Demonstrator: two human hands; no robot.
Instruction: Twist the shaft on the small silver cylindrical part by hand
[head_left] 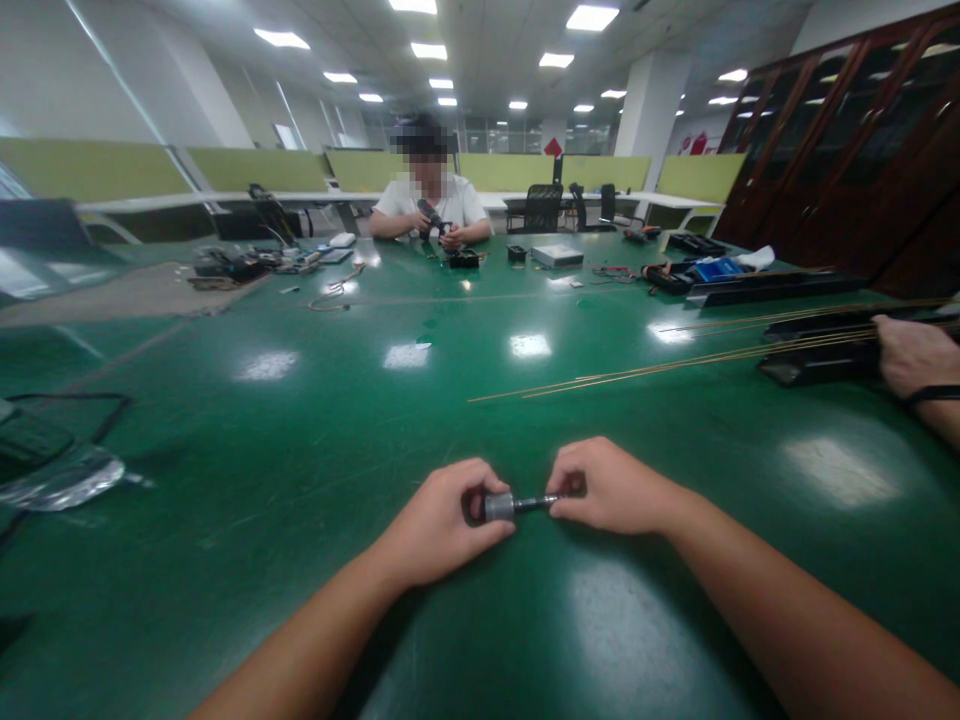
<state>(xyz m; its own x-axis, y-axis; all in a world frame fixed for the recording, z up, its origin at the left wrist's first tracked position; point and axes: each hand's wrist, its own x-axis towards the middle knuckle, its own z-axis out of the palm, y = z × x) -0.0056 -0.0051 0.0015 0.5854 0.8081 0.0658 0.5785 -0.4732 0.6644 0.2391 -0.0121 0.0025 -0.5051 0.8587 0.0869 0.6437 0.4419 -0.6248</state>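
Observation:
Just above the green tabletop, a short grey cylinder [499, 506] with a thin dark shaft [531, 503] lies level between my hands; its exact kind I cannot make out. Around the cylinder, at its left end, my left hand [457, 520] is closed with thumb and fingers. The shaft points right, and its far end is pinched between the thumb and fingertips of my right hand [600, 490]. That tip is partly hidden by my fingers.
Several thin brass-coloured rods [645, 368] reach in from the right, near another person's hand [915, 355] by black channels [817, 360]. Across the green table [300, 450] a person [431, 200] handles a dark tool. Clear plastic [67, 480] lies left; electronic parts [232, 262] sit farther back.

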